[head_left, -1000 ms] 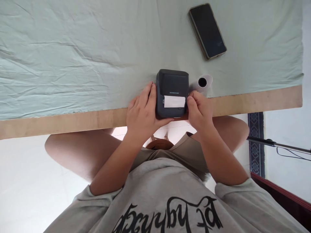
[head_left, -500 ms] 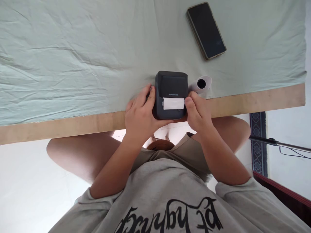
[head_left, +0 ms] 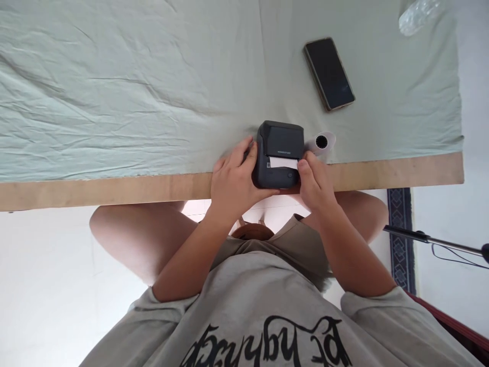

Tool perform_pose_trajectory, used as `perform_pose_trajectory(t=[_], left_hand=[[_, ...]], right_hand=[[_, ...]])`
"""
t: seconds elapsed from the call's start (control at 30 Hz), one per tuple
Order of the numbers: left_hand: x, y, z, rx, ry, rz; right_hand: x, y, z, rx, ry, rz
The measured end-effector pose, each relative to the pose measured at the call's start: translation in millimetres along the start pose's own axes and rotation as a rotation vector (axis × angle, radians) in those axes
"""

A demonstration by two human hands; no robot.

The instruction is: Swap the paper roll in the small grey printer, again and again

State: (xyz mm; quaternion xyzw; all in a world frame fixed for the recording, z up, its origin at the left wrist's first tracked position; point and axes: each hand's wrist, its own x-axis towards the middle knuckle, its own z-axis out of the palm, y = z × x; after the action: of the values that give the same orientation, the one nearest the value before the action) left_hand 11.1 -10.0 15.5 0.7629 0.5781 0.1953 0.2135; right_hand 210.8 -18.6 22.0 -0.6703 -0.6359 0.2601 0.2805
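In the head view, a dark boxy printer [head_left: 280, 138] is upright at the near edge of the surface [head_left: 397, 171], directly in front of the seated person. A white paper strip [head_left: 283, 162] lies across its top, toward the person's side, below a small line of lettering too blurred to read. The left hand [head_left: 234, 183] grasps the printer from its left side: the fingers lie along that side, and the thumb stretches along the near edge. The right hand [head_left: 318, 183] is at the printer's right side, fingers curled in and thumb laid beside the right end of the paper strip. Whether it pinches the strip or only presses against the printer, I cannot tell.

Just to the right of the printer, near the right hand, is a white rounded object [head_left: 321, 141] with a dark circular face. Farther from the person, and to the right of the printer, a phone [head_left: 329, 73] in a case lies at a slant, its screen dark. Well beyond the printer and farther right is a clear plastic item [head_left: 418, 16], cut off by the frame. A pale green cloth [head_left: 114, 102] spreads to the left of the printer and beyond it. On the person's side of the printer, lower down, a brown round seat [head_left: 252, 232] shows between the legs.
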Motion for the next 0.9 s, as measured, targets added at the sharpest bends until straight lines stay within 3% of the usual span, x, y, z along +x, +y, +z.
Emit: perform_pose_trajectory(t=[0.23, 0.5, 0.7, 0.9], left_hand=[[-1.8, -0.3, -3.7, -0.016, -0.040, 0.018], [-2.3, 0.5, 1.5, -0.011, 0.022, 0.023], [-2.5, 1.9, 1.5, -0.022, 0.020, 0.018], [-3.1, 0.6, 2.1, -0.026, 0.021, 0.017]], right_hand=[[0.3, 6.7, -0.4, 0.109, -0.007, 0.051], [3.1, -11.4, -9.1, 0.165, 0.093, 0.130], [17.9, -39.9, -23.8, 0.166, 0.154, 0.097], [38.4, -57.3, -34.1, 0.040, 0.179, -0.048]])
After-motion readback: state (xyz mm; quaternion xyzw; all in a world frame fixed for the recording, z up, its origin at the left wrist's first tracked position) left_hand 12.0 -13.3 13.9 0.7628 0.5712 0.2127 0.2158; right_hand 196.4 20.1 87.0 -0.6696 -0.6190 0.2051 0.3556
